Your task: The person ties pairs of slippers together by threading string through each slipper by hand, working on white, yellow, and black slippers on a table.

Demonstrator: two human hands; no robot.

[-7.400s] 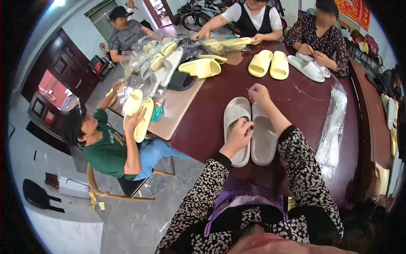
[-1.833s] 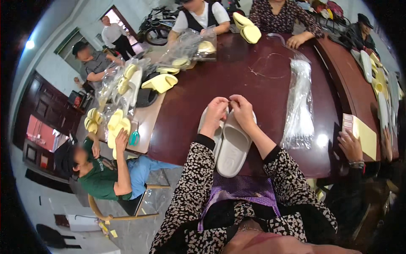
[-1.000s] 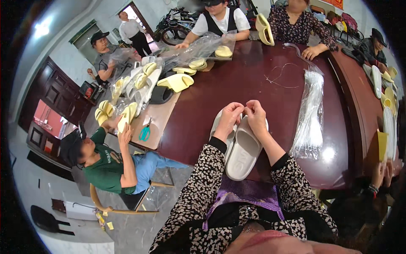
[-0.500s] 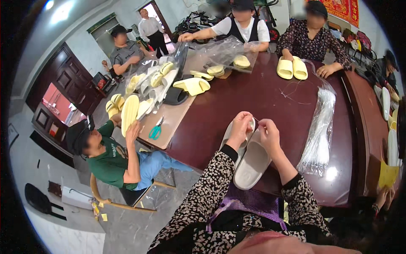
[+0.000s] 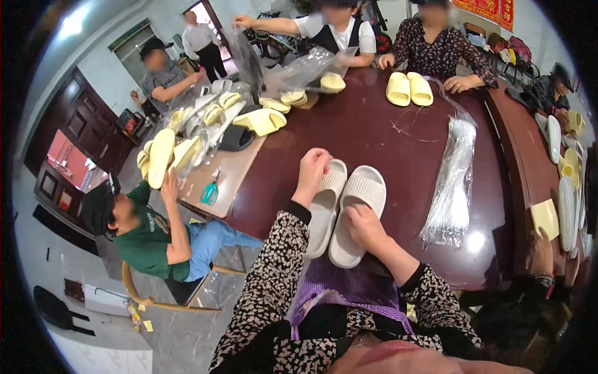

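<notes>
A pair of pale grey slippers with ribbed straps lies side by side before me at the near edge of the dark red table. My left hand is closed at the outer front of the left slipper, fingertips at its strap. On the right slipper, my right hand has its fingers curled at the rear edge of the strap, their tips partly hidden. To the right lies a long bundle of clear plastic ties in a transparent bag.
Yellow slippers stand across the table by a seated person. At far left are teal scissors, a black slipper and a heap of bagged slippers. A co-worker at left holds up a yellow slipper. More slippers line the right-hand table.
My hands have moved apart from their pinch above the slippers, the left to the left slipper's front, the right down onto the right slipper. Across the table, a co-worker has raised a plastic bag.
</notes>
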